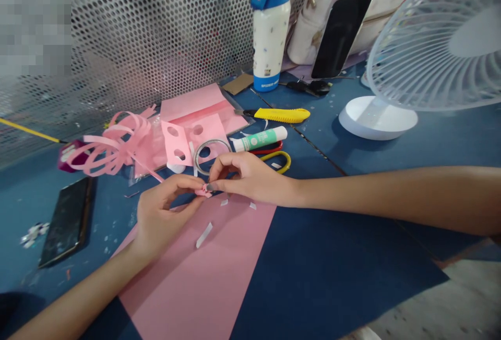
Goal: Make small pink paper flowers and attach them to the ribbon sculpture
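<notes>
Both hands meet over the top of a pink paper sheet (188,277). My left hand (164,209) pinches a small folded piece of pink paper (203,191) between thumb and fingertips. Closed on the same piece from the other side is my right hand (250,178), thumb and forefinger at its edge. Fingertips partly cover the piece, so its exact shape is unclear. A white strip (204,235) lies on the sheet below, with small white scraps nearer the hands. Just beyond the fingers are a roll of tape (201,158), a glue stick (260,138) and yellow-handled scissors (287,162).
Looped pink paper strips (129,139) and cut pink paper (178,144) lie behind the hands. A yellow cutter (282,115), a bottle (270,37), a propped phone (340,35) and a white fan (378,116) stand or lie farther back. Another phone (66,222) rests left.
</notes>
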Tool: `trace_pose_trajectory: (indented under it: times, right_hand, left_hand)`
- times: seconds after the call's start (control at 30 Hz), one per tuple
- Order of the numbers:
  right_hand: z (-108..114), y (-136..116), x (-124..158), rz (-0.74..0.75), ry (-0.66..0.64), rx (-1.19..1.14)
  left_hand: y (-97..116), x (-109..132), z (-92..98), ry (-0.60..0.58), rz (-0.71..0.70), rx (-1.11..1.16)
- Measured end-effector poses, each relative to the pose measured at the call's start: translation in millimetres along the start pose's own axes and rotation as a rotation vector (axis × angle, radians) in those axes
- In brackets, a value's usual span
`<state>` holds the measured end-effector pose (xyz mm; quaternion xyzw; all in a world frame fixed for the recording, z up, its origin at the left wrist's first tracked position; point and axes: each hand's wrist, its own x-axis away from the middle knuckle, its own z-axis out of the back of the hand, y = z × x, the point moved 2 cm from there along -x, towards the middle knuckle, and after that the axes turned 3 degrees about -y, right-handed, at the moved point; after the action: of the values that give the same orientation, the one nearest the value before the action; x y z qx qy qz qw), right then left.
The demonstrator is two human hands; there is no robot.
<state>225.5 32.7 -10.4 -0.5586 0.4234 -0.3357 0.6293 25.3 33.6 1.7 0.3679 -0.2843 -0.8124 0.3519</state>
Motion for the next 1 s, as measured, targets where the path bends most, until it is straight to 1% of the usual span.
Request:
trace_pose_trajectory:
  times: [0.2,0.3,0.37,0.43,0.5,0.6,0.67,0.73,0.83,1.0]
  right_hand:
    - [0.5,2.4,0.0,-0.039,-0.020,-0.024]
    - [1.8,2.6,-0.3,-0.047,-0.004,-0.022]
    - [2.6,2.0,-0.4,-0.037,0.010,-0.024]
    - [2.6,0.8,-0.3,-0.005,-0.005,-0.034]
    - [1.9,-0.1,0.1,0.034,-0.032,-0.052]
    - [0.7,-0.4,0.8,0.065,-0.052,-0.053]
    - [0.2,-0.9,1.2,0.078,-0.055,-0.030]
    - [-0.1,-1.7,1.5,0.081,-0.052,-0.006]
    - [-0.3,-2.6,1.7,0.060,-0.037,0.002]
    - [-1.1,-2.7,3.1,0.070,-0.018,0.043]
  left_hand:
    - [-0.6,-1.0,0.3,-0.034,-0.016,0.024]
    - [0.6,-1.7,1.3,-0.052,-0.036,0.039]
    - [1.7,-2.3,1.5,-0.072,-0.051,0.057]
    - [2.5,-2.8,1.2,-0.086,-0.052,0.072]
    - [2.6,-2.7,1.1,-0.072,-0.037,0.070]
    - [1.8,-1.8,1.7,-0.008,0.030,0.020]
    - [1.3,-1.4,2.1,0.014,0.078,-0.016]
    - [1.1,-1.8,1.9,-0.003,0.101,-0.029]
    - [0.0,-2.9,1.6,-0.035,0.095,-0.008]
    - [-3.3,-1.5,3.1,-0.031,0.109,-0.035]
